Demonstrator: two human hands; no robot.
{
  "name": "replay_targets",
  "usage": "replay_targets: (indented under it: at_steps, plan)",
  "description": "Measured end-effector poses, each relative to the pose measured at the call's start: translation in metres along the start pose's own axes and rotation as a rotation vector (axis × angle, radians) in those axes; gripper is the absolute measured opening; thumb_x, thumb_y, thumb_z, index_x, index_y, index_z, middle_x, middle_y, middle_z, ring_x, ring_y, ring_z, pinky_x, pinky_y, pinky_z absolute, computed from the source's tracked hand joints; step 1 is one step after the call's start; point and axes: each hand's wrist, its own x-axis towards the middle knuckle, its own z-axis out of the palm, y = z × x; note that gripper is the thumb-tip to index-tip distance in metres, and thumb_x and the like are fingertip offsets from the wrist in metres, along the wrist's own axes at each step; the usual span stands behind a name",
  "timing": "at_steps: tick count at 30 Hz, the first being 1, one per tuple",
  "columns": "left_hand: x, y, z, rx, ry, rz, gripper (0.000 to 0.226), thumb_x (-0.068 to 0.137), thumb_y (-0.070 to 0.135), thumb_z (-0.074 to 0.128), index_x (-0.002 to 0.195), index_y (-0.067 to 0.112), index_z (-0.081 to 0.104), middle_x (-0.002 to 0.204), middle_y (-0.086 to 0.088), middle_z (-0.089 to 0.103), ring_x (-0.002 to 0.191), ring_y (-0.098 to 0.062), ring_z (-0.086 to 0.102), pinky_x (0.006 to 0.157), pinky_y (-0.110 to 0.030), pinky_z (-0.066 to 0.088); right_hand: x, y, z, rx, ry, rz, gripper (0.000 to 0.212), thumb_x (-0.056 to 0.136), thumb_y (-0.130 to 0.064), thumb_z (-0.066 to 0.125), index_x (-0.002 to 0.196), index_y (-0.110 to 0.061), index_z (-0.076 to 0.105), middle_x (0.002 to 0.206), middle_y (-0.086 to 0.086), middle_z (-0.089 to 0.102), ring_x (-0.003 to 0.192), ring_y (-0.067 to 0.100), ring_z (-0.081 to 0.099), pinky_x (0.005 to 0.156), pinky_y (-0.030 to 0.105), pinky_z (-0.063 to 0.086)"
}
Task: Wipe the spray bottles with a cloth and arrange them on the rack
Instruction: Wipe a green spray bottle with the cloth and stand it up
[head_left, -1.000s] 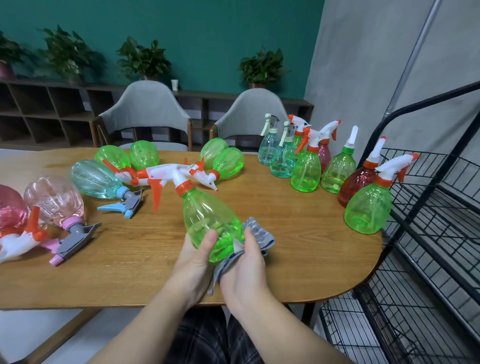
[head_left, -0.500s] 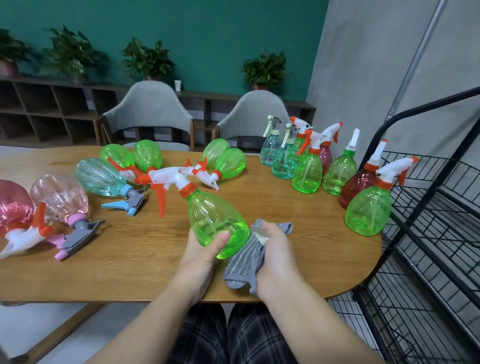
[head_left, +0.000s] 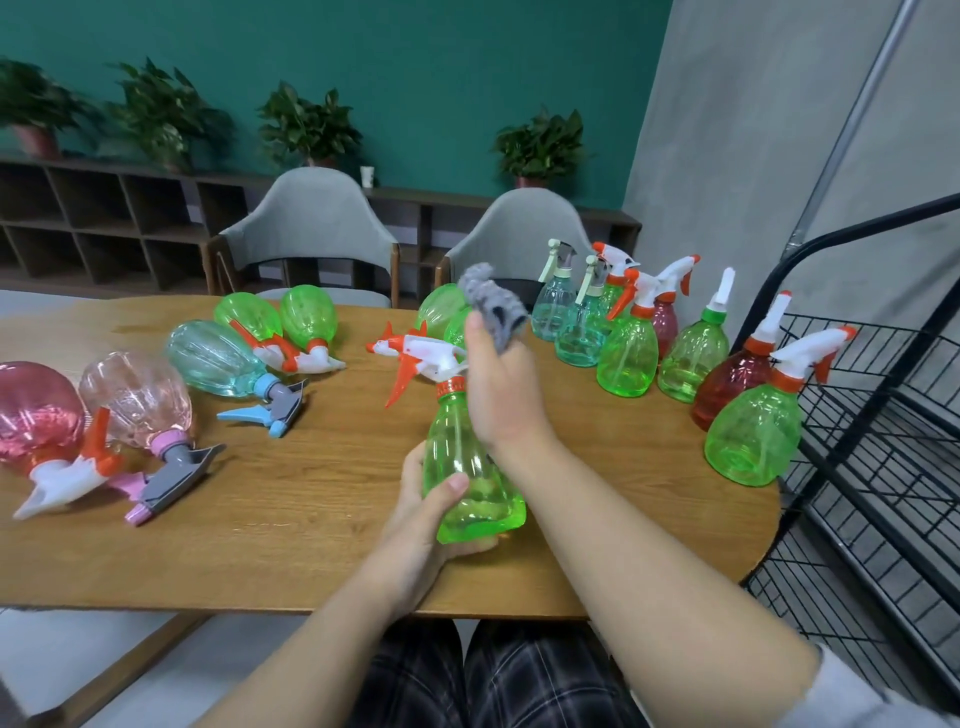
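My left hand (head_left: 421, 514) grips the base of a green spray bottle (head_left: 467, 478) with a white and orange trigger head, holding it upright above the table's front edge. My right hand (head_left: 501, 389) is raised beside the bottle's neck and holds a grey cloth (head_left: 491, 304) bunched at its fingertips. Several bottles lie on their sides at the left, among them a red one (head_left: 36, 410), a pink one (head_left: 137, 400) and a teal one (head_left: 215, 358). Several more stand upright at the right, the nearest a green one (head_left: 750, 436). The black wire rack (head_left: 883, 441) stands at the right.
The wooden table (head_left: 285, 499) carries everything. Two grey chairs (head_left: 311, 234) stand behind it, with a low shelf and potted plants along the teal wall. More green bottles (head_left: 306, 317) lie at the table's far side. The rack's shelves hold nothing in view.
The green bottle has been tipped from leaning left to upright. My right hand rose with the cloth from the bottle's base up to its neck.
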Motion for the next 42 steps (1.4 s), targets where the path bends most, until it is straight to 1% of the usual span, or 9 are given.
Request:
replay_targets:
  at_steps: [3, 5, 7, 11, 17, 26, 31, 39, 42]
  plan:
    - [-0.001, 0.001, 0.000, 0.060, -0.002, 0.009, 0.083, 0.055, 0.042, 0.074, 0.131, 0.037, 0.043, 0.116, -0.004, 0.065, 0.085, -0.014, 0.070, 0.056, -0.032, 0.055, 0.005, 0.008, 0.013, -0.695, -0.317, -0.052, 0.054, 0.096, -0.048, 0.034, 0.146, -0.026, 0.032, 0.146, 0.004, 0.038, 0.143, 0.024, 0.023, 0.117, 0.051, 0.016]
    - [-0.002, 0.002, 0.001, 0.072, 0.009, 0.025, 0.066, 0.064, 0.032, 0.071, 0.124, 0.041, 0.045, 0.116, -0.002, 0.064, 0.083, -0.010, 0.070, 0.057, -0.031, 0.054, 0.004, 0.013, 0.018, -1.089, -0.433, -0.153, 0.069, 0.098, -0.048, 0.036, 0.153, -0.029, 0.001, 0.161, 0.004, 0.005, 0.147, 0.028, -0.002, 0.118, 0.055, 0.000]
    - [-0.003, 0.001, 0.000, 0.090, -0.007, 0.040, 0.060, 0.068, 0.029, 0.068, 0.123, 0.041, 0.045, 0.112, 0.001, 0.066, 0.084, -0.011, 0.071, 0.058, -0.030, 0.054, 0.007, 0.012, 0.020, -1.186, -0.419, -0.217, 0.073, 0.096, -0.048, 0.040, 0.153, -0.027, -0.002, 0.157, 0.009, 0.012, 0.143, 0.033, 0.010, 0.116, 0.057, 0.009]
    - [-0.005, -0.001, -0.001, 0.215, -0.032, 0.125, 0.077, 0.058, 0.041, 0.075, 0.128, 0.032, 0.044, 0.109, 0.008, 0.071, 0.101, -0.014, 0.067, 0.081, -0.031, 0.057, 0.034, 0.006, 0.009, -1.060, -0.327, -0.292, 0.041, 0.094, -0.044, 0.045, 0.131, -0.026, 0.041, 0.118, 0.005, 0.053, 0.108, 0.028, 0.051, 0.085, 0.041, 0.041]
    - [-0.006, -0.002, -0.003, 0.372, -0.087, 0.173, 0.077, 0.065, 0.045, 0.072, 0.134, 0.035, 0.040, 0.120, 0.013, 0.066, 0.114, -0.010, 0.062, 0.097, -0.026, 0.050, 0.058, 0.009, -0.008, -0.882, -0.212, -0.162, 0.040, 0.097, -0.051, 0.037, 0.079, -0.018, 0.052, 0.069, -0.001, 0.053, 0.071, 0.027, 0.053, 0.061, 0.032, 0.034]
    - [-0.004, -0.003, -0.006, 0.313, -0.069, 0.152, 0.076, 0.066, 0.043, 0.075, 0.134, 0.039, 0.043, 0.125, 0.005, 0.065, 0.121, -0.021, 0.059, 0.106, -0.045, 0.046, 0.054, 0.010, -0.023, -0.576, -0.232, 0.041, 0.049, 0.097, -0.053, 0.036, 0.069, -0.017, 0.054, 0.068, 0.005, 0.062, 0.073, 0.026, 0.062, 0.070, 0.035, 0.048]
    - [-0.003, -0.003, -0.005, 0.249, -0.073, 0.125, 0.075, 0.063, 0.043, 0.075, 0.132, 0.041, 0.045, 0.122, 0.005, 0.068, 0.118, -0.022, 0.061, 0.102, -0.041, 0.049, 0.042, 0.022, -0.037, -0.790, -0.169, 0.046, 0.052, 0.099, -0.050, 0.034, 0.060, -0.018, 0.043, 0.059, 0.003, 0.049, 0.063, 0.028, 0.051, 0.051, 0.032, 0.030]
    - [-0.004, 0.000, -0.002, 0.198, -0.083, 0.093, 0.075, 0.061, 0.039, 0.076, 0.131, 0.037, 0.047, 0.117, 0.005, 0.070, 0.111, -0.018, 0.066, 0.086, -0.027, 0.054, 0.032, 0.022, -0.037, -0.569, 0.073, -0.023, 0.016, 0.096, -0.032, 0.051, 0.099, -0.016, 0.052, 0.090, 0.001, 0.059, 0.084, 0.023, 0.056, 0.071, 0.036, 0.046]
    - [-0.005, 0.001, -0.003, 0.216, -0.087, 0.080, 0.071, 0.064, 0.039, 0.075, 0.129, 0.041, 0.047, 0.117, 0.005, 0.070, 0.112, -0.017, 0.065, 0.090, -0.030, 0.054, 0.026, 0.009, -0.030, -0.469, 0.018, -0.260, 0.050, 0.087, -0.015, 0.064, 0.132, -0.010, 0.043, 0.126, 0.006, 0.053, 0.117, 0.018, 0.048, 0.101, 0.031, 0.038]
